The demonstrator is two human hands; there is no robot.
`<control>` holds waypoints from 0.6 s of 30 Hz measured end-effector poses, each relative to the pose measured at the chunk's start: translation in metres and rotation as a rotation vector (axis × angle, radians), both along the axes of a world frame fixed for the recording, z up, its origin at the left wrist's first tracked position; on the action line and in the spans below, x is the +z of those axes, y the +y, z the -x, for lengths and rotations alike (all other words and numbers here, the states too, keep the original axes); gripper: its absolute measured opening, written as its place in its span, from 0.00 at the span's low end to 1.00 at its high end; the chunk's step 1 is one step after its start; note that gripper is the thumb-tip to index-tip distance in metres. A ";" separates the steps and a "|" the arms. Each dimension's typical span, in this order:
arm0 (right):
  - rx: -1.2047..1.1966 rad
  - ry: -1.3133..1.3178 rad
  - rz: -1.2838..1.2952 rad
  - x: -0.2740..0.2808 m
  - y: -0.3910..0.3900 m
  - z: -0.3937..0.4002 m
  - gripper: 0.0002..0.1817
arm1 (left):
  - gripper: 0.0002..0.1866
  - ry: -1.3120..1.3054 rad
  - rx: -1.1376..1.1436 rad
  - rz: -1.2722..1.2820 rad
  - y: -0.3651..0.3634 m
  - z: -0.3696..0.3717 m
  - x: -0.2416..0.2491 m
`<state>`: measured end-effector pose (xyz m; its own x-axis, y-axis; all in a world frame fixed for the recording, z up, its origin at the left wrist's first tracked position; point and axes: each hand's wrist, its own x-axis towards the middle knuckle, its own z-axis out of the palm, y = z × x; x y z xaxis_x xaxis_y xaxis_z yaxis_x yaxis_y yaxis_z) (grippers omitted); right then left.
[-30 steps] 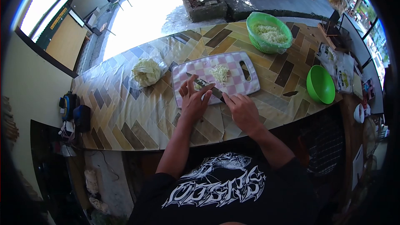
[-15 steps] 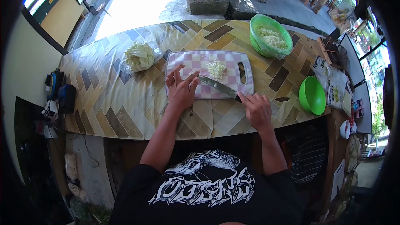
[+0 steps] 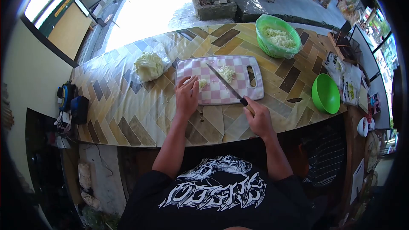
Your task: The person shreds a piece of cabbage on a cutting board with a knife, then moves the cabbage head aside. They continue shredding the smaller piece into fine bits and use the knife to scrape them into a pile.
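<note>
A pink-and-white checkered cutting board (image 3: pixel 219 96) lies on the table in the head view. My right hand (image 3: pixel 258 117) grips the handle of a kitchen knife (image 3: pixel 224 81), its blade slanting up and left over the board. My left hand (image 3: pixel 186 96) rests at the board's left side, fingers extended and bent down; what lies beneath them is hidden. Just right of those fingertips is a small heap of shredded cabbage (image 3: pixel 203 84). Beyond the blade sits a larger pile of shreds (image 3: pixel 226 73). Left of the board, a cabbage head (image 3: pixel 148 66) stands on clear plastic.
At the back right, a green basket (image 3: pixel 265 47) lined with plastic contains shredded cabbage. A bright green bowl (image 3: pixel 326 94) leans at the right edge, beside plastic packages (image 3: pixel 351 86). Dark blue devices (image 3: pixel 79 110) with cables stand at the far left. The patterned table (image 3: pixel 119 113) has a curved front edge.
The knife has swung away from my left hand, its blade now steeper and beside the larger pile. My left fingers have drawn closer together, and a small heap of shreds shows beside them.
</note>
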<state>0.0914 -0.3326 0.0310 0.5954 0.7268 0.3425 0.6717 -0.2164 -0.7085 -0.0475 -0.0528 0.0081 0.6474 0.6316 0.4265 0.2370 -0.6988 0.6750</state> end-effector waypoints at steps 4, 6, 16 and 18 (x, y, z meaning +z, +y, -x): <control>0.095 0.063 -0.025 -0.003 0.025 0.018 0.25 | 0.19 0.110 0.141 -0.075 0.008 0.006 0.003; 0.142 0.101 0.055 0.005 0.034 0.026 0.25 | 0.20 0.142 0.199 -0.047 0.013 0.015 0.005; 0.055 0.002 0.265 0.010 0.037 0.026 0.25 | 0.31 0.234 0.198 0.019 0.016 0.048 0.003; -0.004 0.001 0.245 0.007 0.030 0.017 0.25 | 0.32 0.229 0.195 0.063 0.019 0.046 0.006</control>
